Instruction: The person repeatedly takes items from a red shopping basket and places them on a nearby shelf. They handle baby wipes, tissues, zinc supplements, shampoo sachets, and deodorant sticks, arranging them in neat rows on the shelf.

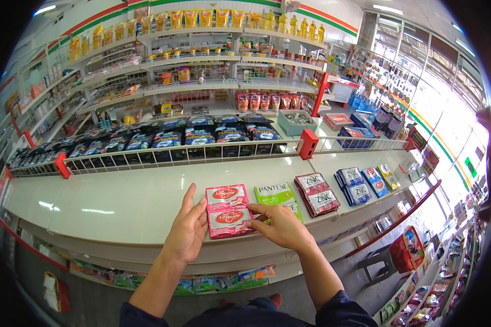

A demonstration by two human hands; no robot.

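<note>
A stack of pink and white Lifebuoy sachets [228, 224] lies near the front edge of the white shelf [118, 204]. Along its left side is my left hand [190, 227], palm turned inward and fingers apart, holding nothing. My right hand [284, 225] has thumb and fingertips on the stack's right edge. Partly hidden behind that hand are green Pantene sachets [275, 195]. Farther right lie dark red Zinc sachets [317, 195], then blue Zinc sachets [354, 187], blue and red sachets [375, 182] and yellow sachets [388, 176].
A wire rail [180, 154] with red end pieces [308, 144] runs behind the shelf, fronting dark Charm packs [199, 135]. A teal box [296, 122] stands beyond it. At lower right, a red basket [407, 250] rests on a grey stool [378, 261]. Packets fill a lower shelf [204, 284].
</note>
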